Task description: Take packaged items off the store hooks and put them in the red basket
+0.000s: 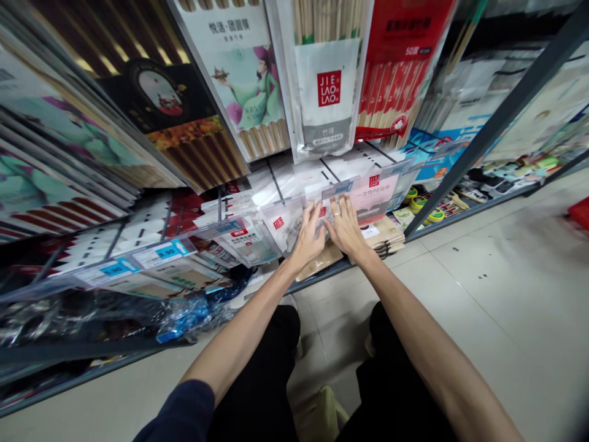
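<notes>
Both arms reach down to a lower row of hanging packets. My left hand (308, 238) rests against a whitish plastic packet (288, 224) with a red logo, its fingers stretched upward and thumb apart. Beside it, my right hand (345, 228), with a ring on one finger, lies with extended fingers over the same row, near a pink packet (376, 195) marked as a PE item. The fingertips of both hands reach the clear price strip (334, 189) at the packets' top. Whether any packet edge is pinched cannot be made out.
Packs of chopsticks (326, 92) hang above, including a red pack (398, 73). Price tags (163, 253) line the shelf front at left. A grey shelf post (497, 116) slants at right. Brown paper packs (385, 238) lie low behind the hands; tiled floor (460, 307) lies below.
</notes>
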Available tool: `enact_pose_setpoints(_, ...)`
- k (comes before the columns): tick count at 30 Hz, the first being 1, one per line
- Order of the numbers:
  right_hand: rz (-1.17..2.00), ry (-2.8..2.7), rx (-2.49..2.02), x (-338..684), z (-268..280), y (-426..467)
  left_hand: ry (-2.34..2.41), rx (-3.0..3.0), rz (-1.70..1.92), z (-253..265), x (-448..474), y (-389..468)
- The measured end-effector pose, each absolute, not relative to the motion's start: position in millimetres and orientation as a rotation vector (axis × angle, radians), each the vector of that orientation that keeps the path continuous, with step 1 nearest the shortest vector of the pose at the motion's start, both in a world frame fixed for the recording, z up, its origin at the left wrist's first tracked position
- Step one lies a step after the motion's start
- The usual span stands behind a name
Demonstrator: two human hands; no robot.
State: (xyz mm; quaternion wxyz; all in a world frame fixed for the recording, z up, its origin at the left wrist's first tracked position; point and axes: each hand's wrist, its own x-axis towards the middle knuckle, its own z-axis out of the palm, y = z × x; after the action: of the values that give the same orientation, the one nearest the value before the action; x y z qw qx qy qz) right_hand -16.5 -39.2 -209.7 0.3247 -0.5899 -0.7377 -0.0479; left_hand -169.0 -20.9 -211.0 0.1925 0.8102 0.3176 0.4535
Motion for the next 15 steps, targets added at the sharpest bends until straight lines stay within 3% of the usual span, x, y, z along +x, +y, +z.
enact_pose_setpoints(15, -0.1, -1.859, -1.493, -32.4, -206.9, -38.2, 0.759, 2.111, 1.344, -198.7, -170.1, -24.7)
